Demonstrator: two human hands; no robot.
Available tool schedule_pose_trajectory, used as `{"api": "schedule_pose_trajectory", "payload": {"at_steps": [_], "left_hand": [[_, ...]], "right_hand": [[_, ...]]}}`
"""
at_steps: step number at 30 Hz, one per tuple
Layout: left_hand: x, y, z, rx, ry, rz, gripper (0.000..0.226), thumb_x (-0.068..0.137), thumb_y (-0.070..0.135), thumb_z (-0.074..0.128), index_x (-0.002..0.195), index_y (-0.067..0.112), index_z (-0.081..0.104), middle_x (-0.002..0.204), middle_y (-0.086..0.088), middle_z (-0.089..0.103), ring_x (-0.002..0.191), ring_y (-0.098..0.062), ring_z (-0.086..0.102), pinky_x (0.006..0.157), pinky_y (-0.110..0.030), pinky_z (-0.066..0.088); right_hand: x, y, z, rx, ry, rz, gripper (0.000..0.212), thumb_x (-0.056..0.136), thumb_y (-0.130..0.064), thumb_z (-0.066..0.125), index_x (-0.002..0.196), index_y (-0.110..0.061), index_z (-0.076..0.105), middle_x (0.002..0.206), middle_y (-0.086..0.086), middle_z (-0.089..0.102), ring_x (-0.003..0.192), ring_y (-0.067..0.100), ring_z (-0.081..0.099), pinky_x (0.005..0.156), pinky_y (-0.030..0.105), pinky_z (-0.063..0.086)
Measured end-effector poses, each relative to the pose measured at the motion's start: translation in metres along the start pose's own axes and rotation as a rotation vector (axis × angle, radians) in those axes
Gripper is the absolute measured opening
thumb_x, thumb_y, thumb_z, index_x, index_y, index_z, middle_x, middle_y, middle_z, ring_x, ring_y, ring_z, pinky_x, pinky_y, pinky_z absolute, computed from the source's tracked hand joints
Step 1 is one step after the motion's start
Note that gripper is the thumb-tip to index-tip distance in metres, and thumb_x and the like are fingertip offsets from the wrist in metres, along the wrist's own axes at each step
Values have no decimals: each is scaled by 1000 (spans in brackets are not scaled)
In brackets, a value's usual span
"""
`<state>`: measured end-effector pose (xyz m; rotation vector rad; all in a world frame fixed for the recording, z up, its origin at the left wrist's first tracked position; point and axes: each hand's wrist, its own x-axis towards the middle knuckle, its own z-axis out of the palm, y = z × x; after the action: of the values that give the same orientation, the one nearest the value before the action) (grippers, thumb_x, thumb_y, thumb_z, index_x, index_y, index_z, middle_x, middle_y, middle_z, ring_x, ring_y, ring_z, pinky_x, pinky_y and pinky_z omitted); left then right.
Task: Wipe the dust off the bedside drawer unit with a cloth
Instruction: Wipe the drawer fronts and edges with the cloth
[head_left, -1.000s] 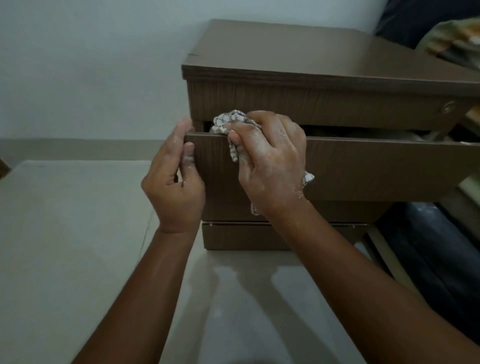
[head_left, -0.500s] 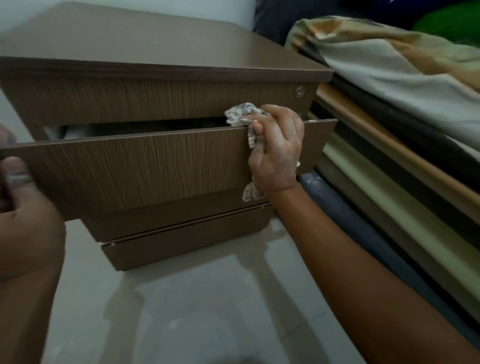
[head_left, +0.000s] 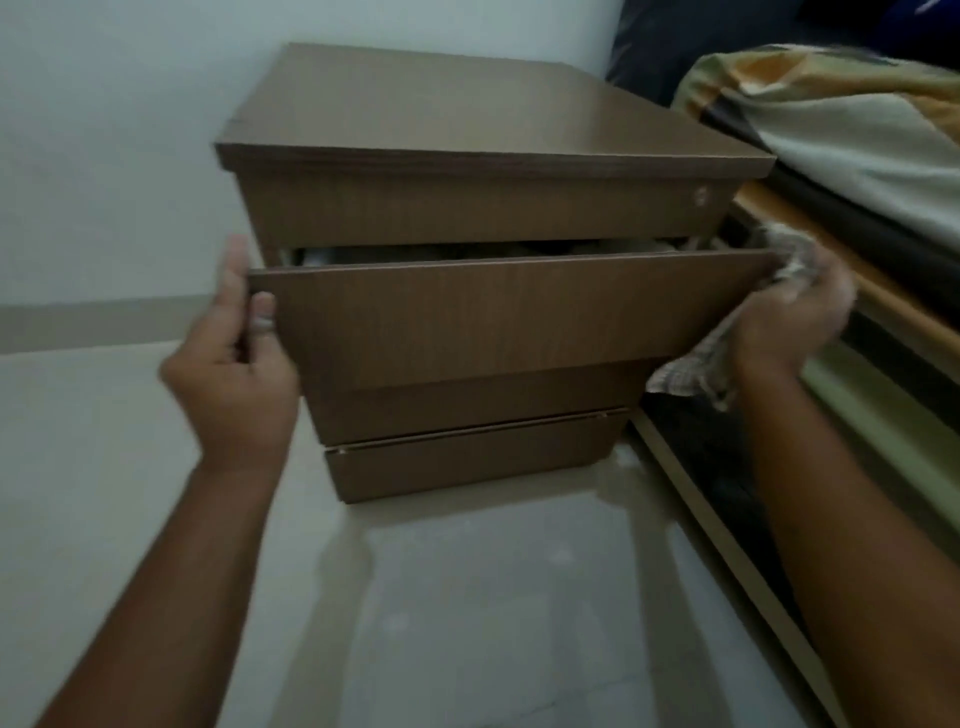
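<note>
**Q:** Where does the bedside drawer unit (head_left: 483, 171) stand, and how is it configured?

**A:** It fills the centre and upper centre of the frame, resting on a pale floor (head_left: 467, 623) against a light wall (head_left: 114, 145). Its middle drawer (head_left: 519, 317) is pulled partly out; the front panel projects ahead of the body. A lower drawer (head_left: 467, 467) sits closed beneath it.

**Q:** What is each hand doing?

**A:** The left hand (head_left: 234, 374), at centre left, pinches the drawer front's left end, with the thumb (head_left: 262, 312) on the face and the fingers behind the edge. The right hand (head_left: 800, 317), at centre right, is curled closed around a checked cloth (head_left: 691, 371), pressed to the drawer front's right end. This hand is motion-blurred, so its exact finger placement cannot be told.

**Q:** How does the cloth lie?

**A:** One bunch shows above the knuckles; a loose tail hangs below the wrist, beside the unit's right flank.

**Q:** What occupies the right margin?

**A:** A bed frame (head_left: 883, 332) with folded bedding (head_left: 831, 130) in the upper right.
</note>
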<state>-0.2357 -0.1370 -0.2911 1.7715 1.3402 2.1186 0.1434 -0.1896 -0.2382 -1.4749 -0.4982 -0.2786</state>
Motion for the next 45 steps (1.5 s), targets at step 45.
{"api": "schedule_pose_trajectory", "payload": {"at_steps": [45], "left_hand": [[9, -22, 22, -60, -138, 8, 52, 99, -2, 50, 150, 0, 38, 156, -14, 41, 147, -21, 38, 121, -35, 34]], "right_hand": [[-129, -28, 73, 351, -188, -712, 31, 96, 1, 40, 114, 1, 65, 111, 23, 58, 101, 36, 56, 85, 53, 51]]}}
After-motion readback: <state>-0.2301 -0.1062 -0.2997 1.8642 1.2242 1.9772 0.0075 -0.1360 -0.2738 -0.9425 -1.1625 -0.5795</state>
